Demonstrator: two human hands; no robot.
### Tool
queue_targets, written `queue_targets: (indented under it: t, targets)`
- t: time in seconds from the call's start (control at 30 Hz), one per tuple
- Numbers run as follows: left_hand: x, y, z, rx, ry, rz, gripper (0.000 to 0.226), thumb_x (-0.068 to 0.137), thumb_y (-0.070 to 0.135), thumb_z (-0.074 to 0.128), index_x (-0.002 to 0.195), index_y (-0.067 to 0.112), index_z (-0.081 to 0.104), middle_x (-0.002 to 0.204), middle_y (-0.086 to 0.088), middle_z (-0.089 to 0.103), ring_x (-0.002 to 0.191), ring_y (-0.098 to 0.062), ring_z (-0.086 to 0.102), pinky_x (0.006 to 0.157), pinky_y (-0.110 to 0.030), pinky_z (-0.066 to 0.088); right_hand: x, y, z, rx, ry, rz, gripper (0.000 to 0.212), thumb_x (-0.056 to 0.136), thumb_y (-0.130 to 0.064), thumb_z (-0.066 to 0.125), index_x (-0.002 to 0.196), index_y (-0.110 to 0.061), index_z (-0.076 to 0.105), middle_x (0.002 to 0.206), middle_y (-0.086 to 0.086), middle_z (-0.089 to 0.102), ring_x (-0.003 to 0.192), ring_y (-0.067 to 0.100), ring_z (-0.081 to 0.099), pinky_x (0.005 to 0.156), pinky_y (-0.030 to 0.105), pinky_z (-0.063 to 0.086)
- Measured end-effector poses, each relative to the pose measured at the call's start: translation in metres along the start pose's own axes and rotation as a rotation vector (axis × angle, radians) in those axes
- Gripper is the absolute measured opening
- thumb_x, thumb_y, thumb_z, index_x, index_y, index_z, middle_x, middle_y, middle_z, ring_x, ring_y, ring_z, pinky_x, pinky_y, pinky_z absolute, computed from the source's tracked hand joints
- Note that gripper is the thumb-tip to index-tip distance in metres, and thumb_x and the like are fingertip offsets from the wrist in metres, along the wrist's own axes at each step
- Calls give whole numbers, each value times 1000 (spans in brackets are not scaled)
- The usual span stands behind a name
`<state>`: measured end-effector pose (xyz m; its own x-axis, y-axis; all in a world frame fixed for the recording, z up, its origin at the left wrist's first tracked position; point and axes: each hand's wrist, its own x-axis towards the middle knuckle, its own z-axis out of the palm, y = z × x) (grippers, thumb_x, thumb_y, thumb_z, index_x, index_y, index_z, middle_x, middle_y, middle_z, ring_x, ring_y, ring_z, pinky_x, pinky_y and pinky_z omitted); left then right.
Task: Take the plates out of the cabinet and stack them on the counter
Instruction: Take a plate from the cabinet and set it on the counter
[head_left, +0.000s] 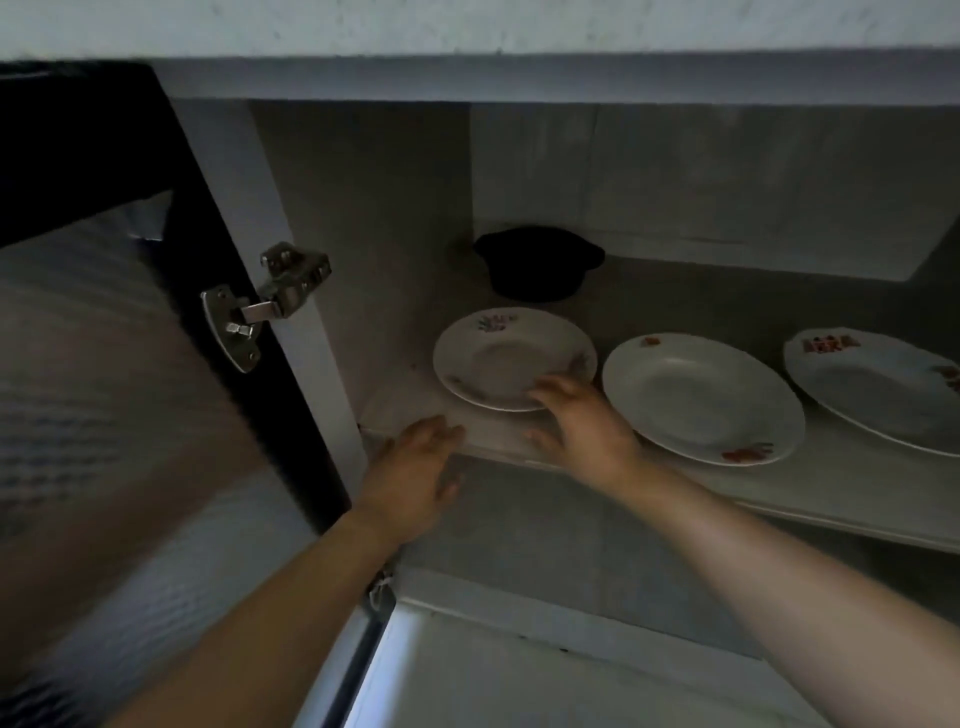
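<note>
- Cabinet door (104, 389): swung open at far left, blurred; a metal hinge (265, 301) joins it to the cabinet's left side panel.
- Left hand (415, 473): raised just below the front edge of the shelf (831, 483), near its left end. Fingers spread and loose, palm facing the cabinet, holding nothing. Fingertips lie close to the shelf lip; contact cannot be judged in this dim light.
- Small plate (511, 356): white with faint floral marks on the rim, sitting at the left end of the shelf, near the front edge. It appears to rest on a second plate, whose rim shows beneath the near side, though this is uncertain.
- Dark pot (537, 262): black, two side handles, standing at the back left corner of the shelf, behind the small plate and apart from it.
- Right hand (582, 421): reaching over the shelf's front edge, fingers extended and open, fingertips touching the near right rim of the small plate. Not closed around it.
- Middle plate (701, 397): larger, white, red motifs on the rim, lying flat just right of the small plate, close to the front edge. Rims nearly meet.
- Right plate (878, 389): white with red pattern, toward the right end of the shelf, partly cut off by the frame edge, apart from the middle plate.
</note>
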<state>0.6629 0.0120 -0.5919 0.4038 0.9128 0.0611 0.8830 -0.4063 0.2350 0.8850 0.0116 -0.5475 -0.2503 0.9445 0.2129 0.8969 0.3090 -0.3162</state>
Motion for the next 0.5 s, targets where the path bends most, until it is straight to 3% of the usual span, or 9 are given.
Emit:
queue_targets:
  t: [0.13, 0.33, 0.5]
  targets:
    - [-3, -1, 1, -39, -20, 38, 89, 69, 60, 12, 147, 19, 23, 156, -10, 19, 144, -25, 17, 114, -29, 16, 3, 0, 3, 5, 11, 41, 40, 85, -24, 61, 124, -11, 57, 130, 8, 54, 120, 28, 49, 99, 34, 42]
    - [-4, -6, 3, -59, 19, 70, 81, 74, 55, 21, 145, 15, 28, 153, -15, 25, 142, -31, 24, 112, -33, 17, 15, 2, 8, -18, 7, 20, 30, 88, -26, 58, 115, -15, 64, 122, 6, 61, 114, 27, 54, 91, 35, 46]
    - [-2, -6, 1, -89, -18, 26, 84, 72, 61, 18, 146, 23, 26, 155, -6, 21, 144, -21, 19, 114, -27, 19, 19, 6, 12, 11, 61, 16, 23, 87, -25, 60, 103, -13, 70, 108, 9, 66, 105, 29, 58, 84, 37, 48]
